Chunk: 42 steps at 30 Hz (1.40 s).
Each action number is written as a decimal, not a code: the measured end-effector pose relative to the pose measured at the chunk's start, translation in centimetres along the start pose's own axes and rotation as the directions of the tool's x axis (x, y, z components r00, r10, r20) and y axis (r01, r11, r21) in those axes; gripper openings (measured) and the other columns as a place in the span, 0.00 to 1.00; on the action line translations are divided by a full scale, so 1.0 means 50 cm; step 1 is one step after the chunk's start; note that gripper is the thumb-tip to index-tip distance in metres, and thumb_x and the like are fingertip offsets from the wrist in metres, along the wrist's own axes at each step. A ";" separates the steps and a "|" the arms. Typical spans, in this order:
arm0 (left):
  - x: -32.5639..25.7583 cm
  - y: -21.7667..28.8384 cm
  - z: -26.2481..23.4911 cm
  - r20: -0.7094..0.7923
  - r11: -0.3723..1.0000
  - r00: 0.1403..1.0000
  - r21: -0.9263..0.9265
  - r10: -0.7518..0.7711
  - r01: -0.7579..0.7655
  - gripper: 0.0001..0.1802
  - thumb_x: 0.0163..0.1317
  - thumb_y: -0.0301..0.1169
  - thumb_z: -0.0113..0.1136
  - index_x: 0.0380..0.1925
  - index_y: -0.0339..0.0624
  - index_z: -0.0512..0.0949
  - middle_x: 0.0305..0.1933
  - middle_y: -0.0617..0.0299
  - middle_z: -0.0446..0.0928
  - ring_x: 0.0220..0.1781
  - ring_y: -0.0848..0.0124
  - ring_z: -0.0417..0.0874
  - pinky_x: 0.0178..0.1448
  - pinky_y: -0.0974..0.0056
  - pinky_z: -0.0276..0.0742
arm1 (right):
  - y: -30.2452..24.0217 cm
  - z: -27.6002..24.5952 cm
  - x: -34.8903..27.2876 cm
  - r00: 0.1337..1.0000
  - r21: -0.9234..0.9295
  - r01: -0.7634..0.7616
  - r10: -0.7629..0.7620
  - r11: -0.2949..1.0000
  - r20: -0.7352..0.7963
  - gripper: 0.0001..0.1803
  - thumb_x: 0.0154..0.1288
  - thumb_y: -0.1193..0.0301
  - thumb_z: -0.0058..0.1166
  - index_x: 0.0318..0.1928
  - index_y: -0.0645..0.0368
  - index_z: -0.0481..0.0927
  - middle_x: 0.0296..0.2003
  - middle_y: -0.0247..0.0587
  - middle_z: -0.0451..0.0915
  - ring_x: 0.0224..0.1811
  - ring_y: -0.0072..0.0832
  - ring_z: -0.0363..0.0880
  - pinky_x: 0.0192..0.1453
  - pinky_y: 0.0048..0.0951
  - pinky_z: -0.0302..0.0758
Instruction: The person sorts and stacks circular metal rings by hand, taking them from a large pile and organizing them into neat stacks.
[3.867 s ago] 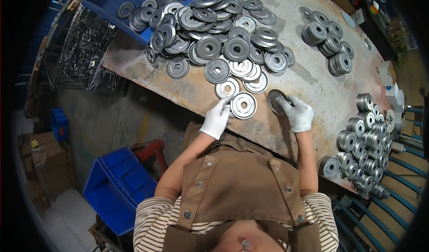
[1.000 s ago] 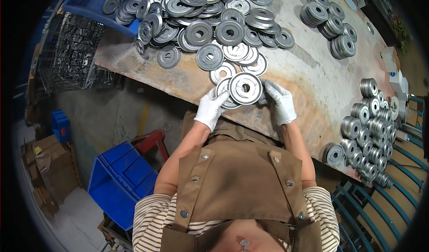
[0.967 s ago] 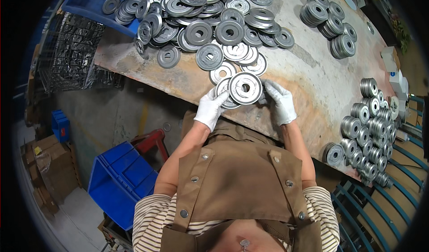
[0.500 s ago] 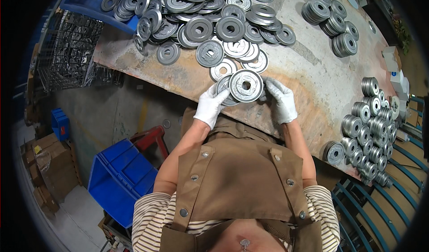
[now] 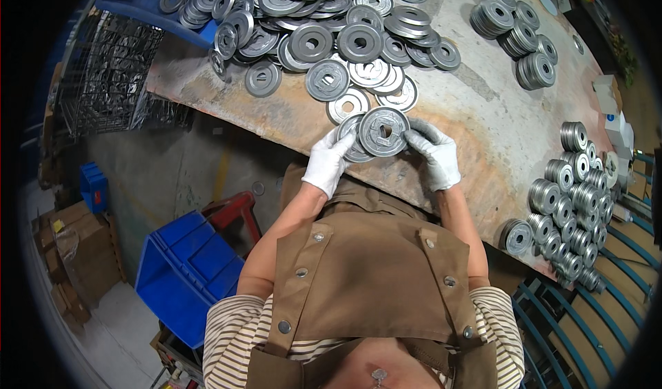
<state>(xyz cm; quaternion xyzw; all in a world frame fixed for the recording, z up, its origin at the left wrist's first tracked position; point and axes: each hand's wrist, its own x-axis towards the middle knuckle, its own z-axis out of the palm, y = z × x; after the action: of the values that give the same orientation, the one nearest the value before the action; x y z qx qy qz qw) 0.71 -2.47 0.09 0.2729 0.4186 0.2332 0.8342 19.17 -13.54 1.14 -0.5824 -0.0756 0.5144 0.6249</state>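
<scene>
Both my hands wear white gloves with grey fingers. My left hand point(image 5: 326, 160) is closed on the left edge of a grey metal disc point(image 5: 354, 154), partly hidden under another one. That upper metal disc point(image 5: 372, 141) has a raised rim and a centre hole, and overlaps the lower disc at the table's front edge. My right hand point(image 5: 434, 157) pinches the upper disc's right rim between thumb and fingers. Just beyond lie loose discs, the nearest a shiny one point(image 5: 347, 105). A large heap of similar discs point(image 5: 310, 42) spreads behind them.
Stacked discs point(image 5: 543, 196) stand at the right end of the worn table point(image 5: 476, 134), with more stacks point(image 5: 535, 70) at the far right. A blue bin point(image 5: 155, 27) adjoins the heap. Below left are a blue crate point(image 5: 186, 272) and a red frame point(image 5: 234, 213).
The upper disc has tilted or turned, and its face now looks darker. My right fingers have come closer onto its rim. My left hand keeps its grip.
</scene>
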 end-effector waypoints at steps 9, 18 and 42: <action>0.006 -0.008 -0.007 -0.013 0.999 0.999 -0.028 -0.036 0.036 0.20 0.69 0.29 0.57 0.59 0.35 0.72 0.50 0.60 0.80 0.46 0.71 0.84 0.48 0.62 0.84 | 0.009 -0.010 0.004 1.000 0.012 0.016 -0.016 1.000 -0.008 0.17 0.67 0.71 0.58 0.52 0.70 0.80 0.31 0.39 0.83 0.29 0.22 0.79 0.33 0.23 0.76; 0.006 -0.009 -0.007 0.000 0.999 1.000 0.030 -0.023 0.023 0.21 0.70 0.28 0.54 0.61 0.34 0.69 0.53 0.57 0.78 0.49 0.67 0.83 0.52 0.57 0.84 | 0.007 -0.010 0.002 1.000 0.035 0.022 -0.021 0.999 -0.019 0.16 0.66 0.72 0.59 0.50 0.70 0.80 0.32 0.40 0.82 0.27 0.23 0.77 0.31 0.26 0.75; 0.009 0.005 -0.017 -0.027 0.997 0.999 -0.079 0.025 -0.027 0.19 0.66 0.24 0.59 0.56 0.35 0.73 0.51 0.58 0.80 0.50 0.69 0.83 0.52 0.63 0.82 | -0.138 0.190 0.257 0.692 -0.914 0.382 -0.615 -0.134 0.379 0.24 0.53 0.60 0.64 0.51 0.53 0.81 0.38 0.45 0.83 0.43 0.41 0.82 0.49 0.40 0.78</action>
<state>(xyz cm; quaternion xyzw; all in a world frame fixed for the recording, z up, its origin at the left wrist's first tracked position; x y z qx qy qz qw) 0.18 -1.78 -0.42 0.2421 0.4164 0.2641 0.8356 22.30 3.45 3.18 -0.8023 -0.5496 -0.0048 0.2328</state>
